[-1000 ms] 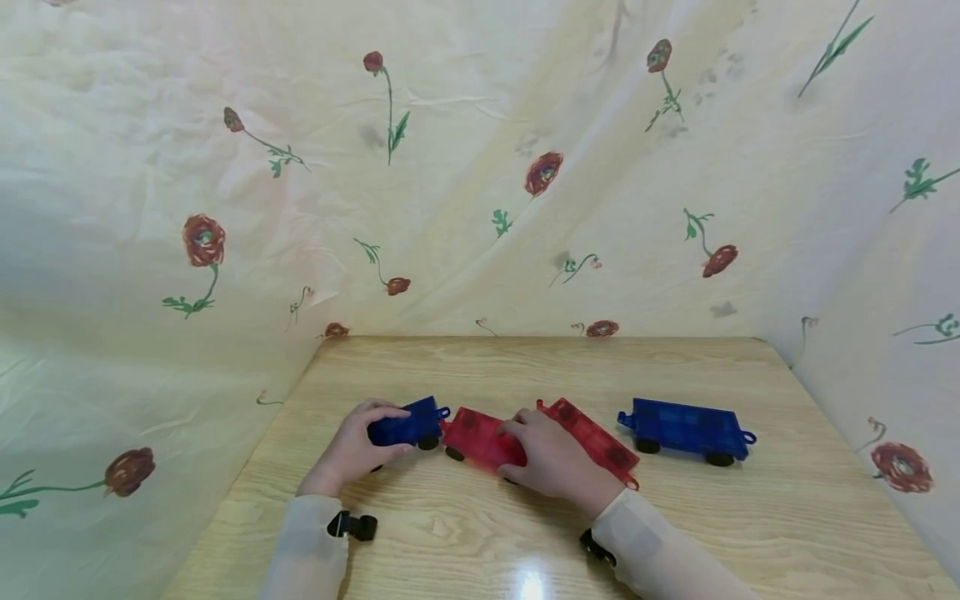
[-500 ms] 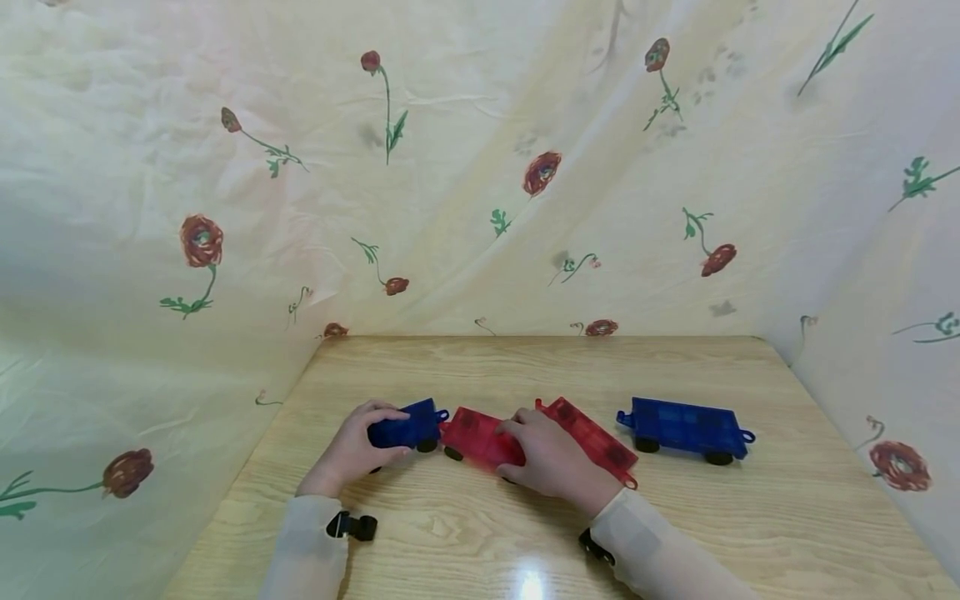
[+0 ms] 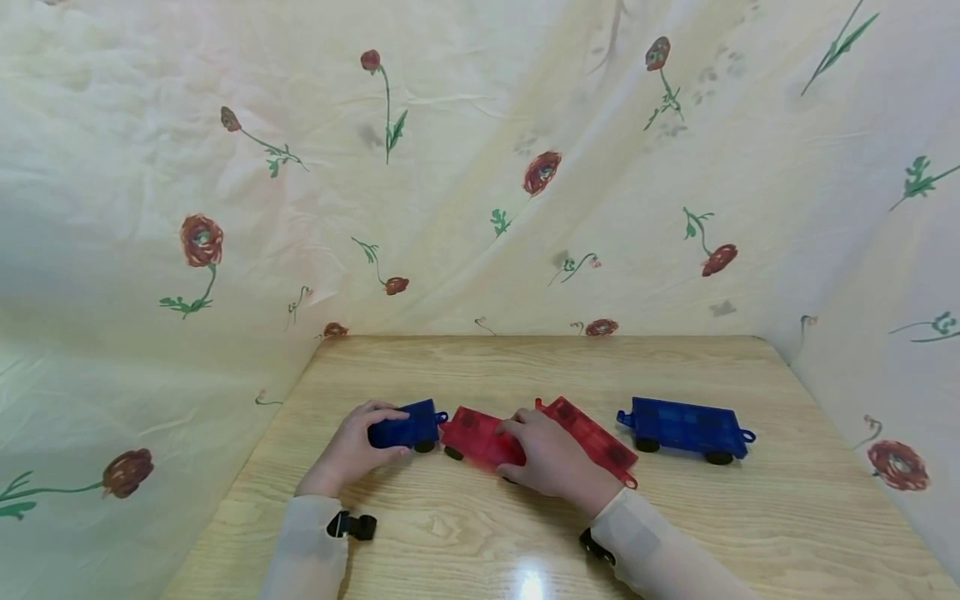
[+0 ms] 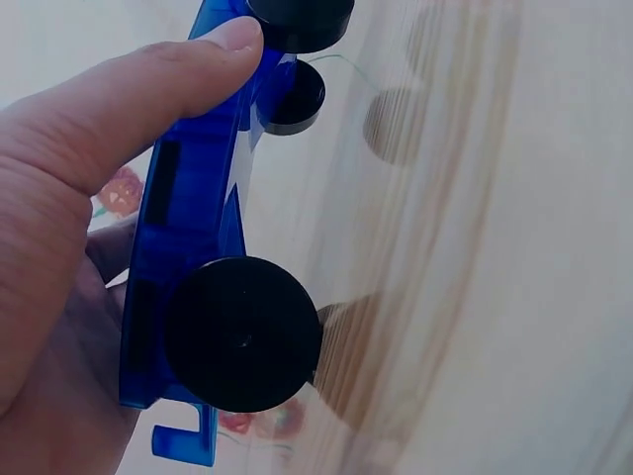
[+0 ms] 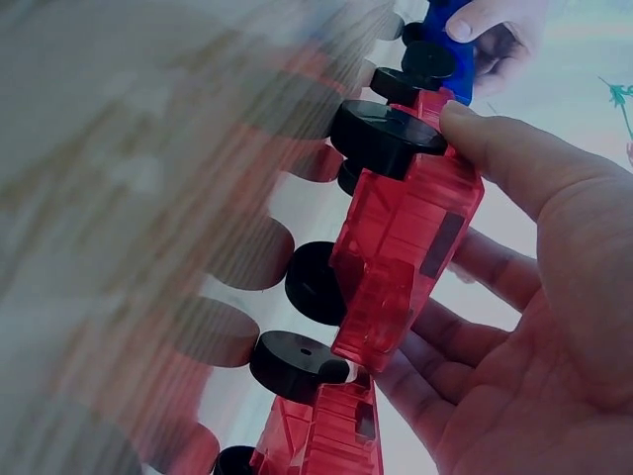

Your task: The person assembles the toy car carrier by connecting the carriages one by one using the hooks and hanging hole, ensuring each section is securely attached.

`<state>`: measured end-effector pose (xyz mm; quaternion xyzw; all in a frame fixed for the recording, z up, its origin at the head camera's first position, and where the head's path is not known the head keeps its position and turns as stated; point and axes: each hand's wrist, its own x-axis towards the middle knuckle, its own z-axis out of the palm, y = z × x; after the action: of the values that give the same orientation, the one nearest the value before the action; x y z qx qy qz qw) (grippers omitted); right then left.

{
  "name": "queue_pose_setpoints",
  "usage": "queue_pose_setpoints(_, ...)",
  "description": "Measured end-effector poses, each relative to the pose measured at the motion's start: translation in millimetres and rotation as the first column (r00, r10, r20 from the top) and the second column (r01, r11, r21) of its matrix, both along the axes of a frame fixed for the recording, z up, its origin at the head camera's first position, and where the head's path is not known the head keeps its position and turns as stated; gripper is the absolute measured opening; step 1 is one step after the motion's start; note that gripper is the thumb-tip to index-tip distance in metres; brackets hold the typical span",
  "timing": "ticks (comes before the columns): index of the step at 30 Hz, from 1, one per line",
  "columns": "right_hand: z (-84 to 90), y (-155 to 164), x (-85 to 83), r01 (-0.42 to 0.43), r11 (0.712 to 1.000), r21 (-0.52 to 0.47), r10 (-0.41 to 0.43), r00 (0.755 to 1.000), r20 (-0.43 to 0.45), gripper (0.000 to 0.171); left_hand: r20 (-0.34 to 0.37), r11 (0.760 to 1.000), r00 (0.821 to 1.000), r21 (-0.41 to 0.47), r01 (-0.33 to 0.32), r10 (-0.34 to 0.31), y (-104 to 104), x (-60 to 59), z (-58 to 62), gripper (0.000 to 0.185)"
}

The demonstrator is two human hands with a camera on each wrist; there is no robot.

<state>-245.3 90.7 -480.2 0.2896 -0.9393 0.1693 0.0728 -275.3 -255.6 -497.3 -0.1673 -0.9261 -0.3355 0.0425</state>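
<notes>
My left hand point(image 3: 351, 448) grips a translucent blue toy wagon point(image 3: 408, 425) by its sides, thumb along the near side. Black wheels and an end hook point(image 4: 188, 450) on this wagon show in the left wrist view. Beside it, my right hand point(image 3: 553, 460) holds a translucent red toy wagon point(image 3: 476, 433) between thumb and fingers, covering its right end. The blue wagon's end ring point(image 3: 441, 417) meets the red wagon's left end; whether they are hooked together I cannot tell. The red wagon's wheels point(image 5: 386, 137) stand at the tabletop.
A second red wagon point(image 3: 592, 435) lies slanted just behind my right hand, partly covered by it. Farther right stands another blue wagon point(image 3: 684, 427) with a hook and a ring at its ends. Flowered cloth point(image 3: 465, 208) encloses the wooden table point(image 3: 540, 362) at the back and sides.
The right end of the blue wagon in my left hand has dipped slightly towards me. My right hand and the red wagon have hardly moved.
</notes>
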Motion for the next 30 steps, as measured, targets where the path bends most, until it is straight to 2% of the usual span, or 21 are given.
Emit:
queue_pose_setpoints(10, 0.6, 1.8, 0.7, -0.011, 1.0, -0.016, 0.011, 1.0, -0.003, 0.05, 0.03, 1.0, 0.999, -0.016, -0.021, 0.021, -1.5, 1.3, 1.3, 0.052)
queue_pose_setpoints(30, -2.1, 4.2, -1.2, -0.026, 0.999, -0.024, 0.026, 1.0, 0.005, 0.05, 0.036, 0.999, 0.999, -0.024, 0.027, -0.027, -7.1, 1.3, 0.3, 0.052)
